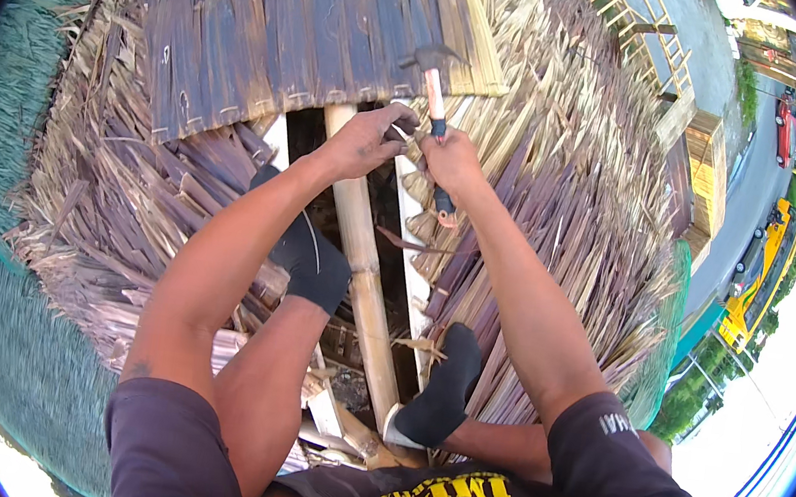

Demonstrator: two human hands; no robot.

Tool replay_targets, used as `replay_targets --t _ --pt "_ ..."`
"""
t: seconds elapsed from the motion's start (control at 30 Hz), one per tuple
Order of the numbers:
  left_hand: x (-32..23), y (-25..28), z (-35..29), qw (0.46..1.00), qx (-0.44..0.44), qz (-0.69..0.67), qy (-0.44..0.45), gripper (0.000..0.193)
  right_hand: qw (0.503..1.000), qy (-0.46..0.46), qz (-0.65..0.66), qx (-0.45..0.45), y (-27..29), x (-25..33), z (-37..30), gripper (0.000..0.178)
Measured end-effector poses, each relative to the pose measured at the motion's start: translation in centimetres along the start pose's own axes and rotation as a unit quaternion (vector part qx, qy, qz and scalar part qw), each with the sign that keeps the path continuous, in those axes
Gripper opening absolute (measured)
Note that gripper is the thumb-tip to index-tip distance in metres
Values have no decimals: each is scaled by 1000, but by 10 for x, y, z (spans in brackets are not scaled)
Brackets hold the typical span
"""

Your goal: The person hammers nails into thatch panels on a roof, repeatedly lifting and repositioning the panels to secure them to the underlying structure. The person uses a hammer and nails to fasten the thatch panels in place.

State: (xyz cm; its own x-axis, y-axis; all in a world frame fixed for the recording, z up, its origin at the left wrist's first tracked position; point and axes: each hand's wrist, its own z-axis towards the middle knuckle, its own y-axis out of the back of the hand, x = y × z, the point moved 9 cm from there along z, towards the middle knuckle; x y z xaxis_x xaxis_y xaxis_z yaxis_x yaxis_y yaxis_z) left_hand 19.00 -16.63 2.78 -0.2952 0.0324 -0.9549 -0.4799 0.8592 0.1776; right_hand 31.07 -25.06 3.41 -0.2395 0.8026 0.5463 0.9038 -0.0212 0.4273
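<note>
My right hand [450, 163] grips a claw hammer [435, 96] by its handle. The dark, slightly blurred head points away from me, and the black grip's end sticks out below my fist. Close beside it, almost touching, my left hand [371, 142] has its fingers pinched together; whatever they hold is too small to make out. Both hands are over a bamboo pole [364, 254] that runs toward me through a gap in a thatched roof. Just beyond them lies a dark panel of stitched palm leaves [285, 36], its lower edge sewn with pale stitches.
White-edged strips [410, 250] flank the pole above a dark opening. My feet in dark socks [446, 384] straddle it. Dry thatch [573, 200] slopes away on both sides, with green netting [3, 150] at left. A wooden ladder-like frame [648, 31] and a road lie beyond at right.
</note>
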Motion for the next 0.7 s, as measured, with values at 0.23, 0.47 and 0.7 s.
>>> replay_targets --t 0.23,0.47,0.7 --pt "-17 45 -55 998 -38 55 16 22 979 -15 129 155 -63 19 -18 28" --pt "56 171 -114 923 -343 61 162 16 992 53 -69 91 -78 47 -38 37" --pt "72 170 -110 905 -380 167 96 18 980 139 -130 54 -88 76 -54 39"
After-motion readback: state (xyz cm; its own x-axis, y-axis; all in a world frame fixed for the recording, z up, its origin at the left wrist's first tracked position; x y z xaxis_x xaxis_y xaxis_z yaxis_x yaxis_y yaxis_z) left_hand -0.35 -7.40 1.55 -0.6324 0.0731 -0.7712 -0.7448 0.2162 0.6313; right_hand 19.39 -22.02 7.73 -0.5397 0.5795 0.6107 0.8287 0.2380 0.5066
